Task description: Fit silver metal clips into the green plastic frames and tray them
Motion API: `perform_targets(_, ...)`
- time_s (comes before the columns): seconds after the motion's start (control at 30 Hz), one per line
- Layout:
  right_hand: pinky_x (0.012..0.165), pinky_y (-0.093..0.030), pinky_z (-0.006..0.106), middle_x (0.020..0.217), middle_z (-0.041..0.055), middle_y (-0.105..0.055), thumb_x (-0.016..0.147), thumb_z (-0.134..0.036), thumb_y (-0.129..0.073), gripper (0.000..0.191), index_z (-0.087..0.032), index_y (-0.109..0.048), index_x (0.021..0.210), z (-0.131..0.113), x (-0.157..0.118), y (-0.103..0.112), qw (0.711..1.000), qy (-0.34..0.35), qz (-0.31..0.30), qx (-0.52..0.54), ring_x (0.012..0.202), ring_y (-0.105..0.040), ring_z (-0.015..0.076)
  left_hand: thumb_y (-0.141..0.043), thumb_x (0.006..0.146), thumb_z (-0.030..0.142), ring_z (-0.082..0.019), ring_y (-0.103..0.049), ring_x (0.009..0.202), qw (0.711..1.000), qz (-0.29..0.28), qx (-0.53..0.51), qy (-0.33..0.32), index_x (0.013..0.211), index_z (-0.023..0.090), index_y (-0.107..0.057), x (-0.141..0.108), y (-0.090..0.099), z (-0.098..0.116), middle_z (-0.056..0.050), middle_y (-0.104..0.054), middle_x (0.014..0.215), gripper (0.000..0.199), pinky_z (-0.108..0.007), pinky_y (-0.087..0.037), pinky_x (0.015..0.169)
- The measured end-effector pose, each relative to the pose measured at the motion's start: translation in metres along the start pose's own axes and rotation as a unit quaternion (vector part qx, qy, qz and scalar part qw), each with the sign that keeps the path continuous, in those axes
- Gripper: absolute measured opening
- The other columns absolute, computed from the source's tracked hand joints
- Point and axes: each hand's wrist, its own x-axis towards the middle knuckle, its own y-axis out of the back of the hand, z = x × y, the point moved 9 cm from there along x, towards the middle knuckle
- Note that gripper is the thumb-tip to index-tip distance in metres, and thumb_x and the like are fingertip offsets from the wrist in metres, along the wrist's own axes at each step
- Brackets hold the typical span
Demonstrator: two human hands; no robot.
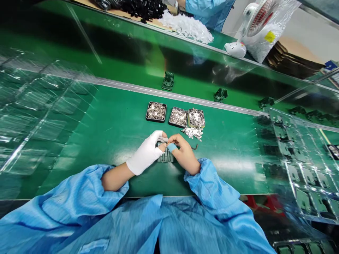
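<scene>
A green circuit board [165, 156] lies on the bench between my hands, its upper part covered by my fingers. My left hand [148, 151], in a white glove with bare fingertips, is closed around the board's upper end. My right hand [182, 151], with blue tape around its thumb, is pinched at the same end. Whatever sits between the right fingertips is too small and hidden to name. Just beyond my hands stand a left black tray [156, 112], a middle tray [178, 117] and a right tray [196, 118], all filled with small metal parts.
Loose metal pieces [193, 133] spill before the right tray, and a thin bent rod [195, 146] lies beside my right hand. Clear plastic trays [304, 169] with boards stand right; more transparent trays [42, 116] stand left. Boards [167, 81] sit behind the metal rail [127, 85].
</scene>
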Motion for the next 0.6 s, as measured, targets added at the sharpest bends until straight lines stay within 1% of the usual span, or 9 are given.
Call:
perform_targets(0.13,0.08,-0.046,0.03,0.085,-0.0004,-0.057,0.077,-0.027,-0.056,0.013,-0.02,-0.053,0.088,0.008,0.003,-0.002,0.997,-0.032,-0.017,0.066,0.081,-0.056,0.0142,-0.05,0.076,0.028,-0.022,-0.059,0.098,0.997,0.035,0.055,-0.047,0.101,0.02,-0.05,-0.001,0.011,0.011,-0.007,-0.061,0.101,0.026,-0.04,-0.046,0.091)
perform_targets(0.23,0.087,-0.046,0.033,0.093,0.0025,-0.061,0.079,-0.038,-0.057,0.024,-0.021,-0.053,0.094,0.016,0.005,0.012,0.99,-0.057,-0.001,0.128,0.09,-0.059,0.0162,-0.053,0.079,0.034,-0.022,-0.06,0.1,0.995,0.085,0.004,-0.06,0.107,0.019,-0.05,-0.001,0.032,0.009,-0.008,-0.063,0.105,0.032,-0.041,-0.045,0.095)
perform_targets(0.3,0.093,-0.045,0.036,0.102,0.0052,-0.061,0.084,-0.045,-0.052,0.029,-0.021,-0.053,0.1,0.012,0.003,0.027,0.991,-0.033,0.021,0.125,0.099,-0.059,0.018,-0.053,0.08,0.04,-0.022,-0.061,0.099,0.99,0.124,-0.049,-0.052,0.105,0.019,-0.051,0.0,0.049,0.003,-0.008,-0.064,0.103,0.033,-0.042,-0.045,0.095)
perform_targets(0.33,0.096,-0.043,0.038,0.108,0.0067,-0.06,0.084,-0.048,-0.051,0.033,-0.022,-0.053,0.105,0.006,0.002,0.03,0.995,-0.005,0.008,0.097,0.104,-0.058,0.0192,-0.053,0.08,0.042,-0.022,-0.062,0.097,0.987,0.137,-0.073,-0.04,0.104,0.019,-0.052,0.0,0.054,0.0,-0.007,-0.065,0.1,0.033,-0.042,-0.045,0.094)
perform_targets(0.4,0.103,-0.038,0.042,0.123,0.0096,-0.054,0.079,-0.05,-0.06,0.048,-0.022,-0.051,0.117,-0.009,-0.005,0.02,0.995,0.065,-0.082,-0.007,0.118,-0.051,0.0235,-0.054,0.079,0.045,-0.022,-0.063,0.093,0.985,0.138,-0.103,-0.01,0.1,0.019,-0.053,0.003,0.057,-0.006,-0.007,-0.066,0.096,0.033,-0.041,-0.047,0.091)
perform_targets(0.47,0.108,-0.033,0.046,0.134,0.0119,-0.046,0.071,-0.045,-0.07,0.067,-0.021,-0.044,0.129,-0.017,-0.015,0.001,0.969,0.117,-0.178,-0.128,0.126,-0.043,0.0277,-0.055,0.078,0.047,-0.022,-0.063,0.09,0.987,0.126,-0.104,0.008,0.097,0.018,-0.054,0.005,0.055,-0.008,-0.006,-0.066,0.093,0.034,-0.041,-0.048,0.089)
perform_targets(0.5,0.108,-0.032,0.048,0.136,0.0129,-0.045,0.07,-0.041,-0.072,0.074,-0.021,-0.041,0.134,-0.017,-0.019,-0.006,0.955,0.127,-0.199,-0.176,0.127,-0.041,0.0287,-0.055,0.078,0.047,-0.023,-0.064,0.09,0.988,0.123,-0.096,0.008,0.096,0.019,-0.054,0.005,0.054,-0.007,-0.006,-0.066,0.092,0.034,-0.041,-0.048,0.088)
perform_targets(0.53,0.107,-0.033,0.048,0.135,0.0137,-0.045,0.07,-0.037,-0.072,0.076,-0.02,-0.038,0.136,-0.017,-0.02,-0.008,0.949,0.13,-0.198,-0.209,0.126,-0.042,0.0289,-0.054,0.078,0.048,-0.023,-0.064,0.09,0.989,0.12,-0.085,0.003,0.097,0.019,-0.054,0.005,0.053,-0.006,-0.006,-0.066,0.092,0.035,-0.041,-0.048,0.088)
perform_targets(0.6,0.105,-0.036,0.046,0.131,0.0142,-0.048,0.073,-0.032,-0.069,0.074,-0.018,-0.037,0.138,-0.016,-0.017,-0.006,0.954,0.12,-0.152,-0.228,0.123,-0.046,0.0276,-0.051,0.081,0.048,-0.023,-0.064,0.09,0.991,0.124,-0.046,-0.02,0.1,0.019,-0.054,0.002,0.053,-0.002,-0.006,-0.066,0.094,0.035,-0.041,-0.048,0.088)
